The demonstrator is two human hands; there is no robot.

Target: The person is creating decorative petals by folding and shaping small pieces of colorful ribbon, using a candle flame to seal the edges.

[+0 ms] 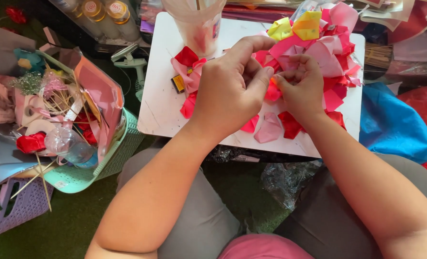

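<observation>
My left hand point(232, 88) and my right hand point(299, 86) meet over a small white table point(158, 110). Between their fingertips both pinch a small pink and orange piece of ribbon point(272, 91). Around the hands lie many folded ribbon pieces in pink and red point(331, 52), with two yellow ones point(299, 26) at the far side. More loose pieces point(271, 128) lie near the table's front edge. A small yellow and black object point(178, 83) sits left of my left hand, among red and pink pieces point(188, 64).
A clear plastic cup point(196, 24) stands at the table's back. On the left, a mint green basket point(112, 158) holds sticks, ribbons and a clear bulb. A lilac basket point(24, 206) lies below it. Blue cloth point(391, 124) lies on the right, green carpet underneath.
</observation>
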